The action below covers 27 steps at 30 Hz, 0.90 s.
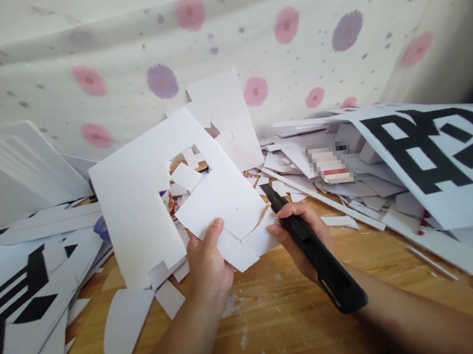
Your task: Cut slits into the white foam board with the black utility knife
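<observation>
My left hand [210,260] grips the lower edge of a white foam board [130,155], thumb on top and fingers underneath. The board is tilted up and has an irregular cut-out through its middle, where scraps show behind. My right hand [306,231] is closed around a black utility knife [315,253], its tip pointing up and away from me. The thumb and a finger of that hand are also at a white flap [263,234] by the board's right corner, where a curved cut gapes. Whether they pinch the flap is not clear.
White offcuts [367,184] are heaped at the right, with a black-printed sheet [436,158] over them. More printed sheets [32,305] lie at the left, below stacked white boards [20,169]. A flowered curtain [121,82] hangs behind the wooden table [271,322].
</observation>
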Available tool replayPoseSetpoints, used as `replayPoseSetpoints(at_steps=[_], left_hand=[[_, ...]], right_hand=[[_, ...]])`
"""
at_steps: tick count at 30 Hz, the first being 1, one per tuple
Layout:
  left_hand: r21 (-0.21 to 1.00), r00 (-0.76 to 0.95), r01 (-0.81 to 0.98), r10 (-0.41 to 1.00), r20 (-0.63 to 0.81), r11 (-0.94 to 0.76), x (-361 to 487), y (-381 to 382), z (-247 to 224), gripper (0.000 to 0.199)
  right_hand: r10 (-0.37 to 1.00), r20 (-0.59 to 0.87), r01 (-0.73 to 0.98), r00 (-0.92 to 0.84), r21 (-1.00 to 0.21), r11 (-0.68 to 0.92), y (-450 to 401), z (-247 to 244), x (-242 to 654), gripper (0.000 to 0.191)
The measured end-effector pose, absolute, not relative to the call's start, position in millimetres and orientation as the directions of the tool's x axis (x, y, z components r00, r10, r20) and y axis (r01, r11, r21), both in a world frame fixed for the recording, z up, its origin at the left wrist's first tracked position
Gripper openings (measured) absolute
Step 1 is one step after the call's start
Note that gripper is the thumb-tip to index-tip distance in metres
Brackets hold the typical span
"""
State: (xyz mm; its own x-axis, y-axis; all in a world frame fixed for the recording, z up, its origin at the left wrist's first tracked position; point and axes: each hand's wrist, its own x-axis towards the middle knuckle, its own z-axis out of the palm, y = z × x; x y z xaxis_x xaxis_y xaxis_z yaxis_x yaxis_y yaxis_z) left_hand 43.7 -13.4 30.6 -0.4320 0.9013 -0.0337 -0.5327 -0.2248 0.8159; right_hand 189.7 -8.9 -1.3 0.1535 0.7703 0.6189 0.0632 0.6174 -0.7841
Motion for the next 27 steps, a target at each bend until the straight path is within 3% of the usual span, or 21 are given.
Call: replayPoseSetpoints(at_steps=[7, 12, 18, 23, 27], left_hand=[[0.848, -0.443, -0.495, 0.895, -0.059, -0.19, 42, -13, 38, 0.046], [0.866, -0.436, -0.444, 0.9, 0.018, -0.232, 41, -12, 40, 0.049], [0.873, -0.42, -0.425, 0.907, 0.045, -0.24, 41, -11, 36, 0.037], [0.859, -0.408, -0.438, 0.91, 0.075, -0.267, 40, -10, 33, 0.034], [0.851, -0.431, -0.429, 0.896, 0.103, -0.304, 38, -10, 32, 0.034]], right_hand=[[0.778, 0.618, 0.038, 0.112, -0.785, 0.618, -6, 1, 190, 0.018], [0.791, 0.605, 0.067, 0.092, -0.796, 0.601, -6, 3, 191, 0.016], [0.773, 0.632, 0.091, 0.05, -0.774, 0.626, -4, 11, 201, 0.017], [0.823, 0.568, 0.077, -0.01, -0.82, 0.567, 0, 12, 208, 0.016], [0.78, 0.625, 0.178, 0.022, -0.77, 0.612, -5, 14, 206, 0.017]])
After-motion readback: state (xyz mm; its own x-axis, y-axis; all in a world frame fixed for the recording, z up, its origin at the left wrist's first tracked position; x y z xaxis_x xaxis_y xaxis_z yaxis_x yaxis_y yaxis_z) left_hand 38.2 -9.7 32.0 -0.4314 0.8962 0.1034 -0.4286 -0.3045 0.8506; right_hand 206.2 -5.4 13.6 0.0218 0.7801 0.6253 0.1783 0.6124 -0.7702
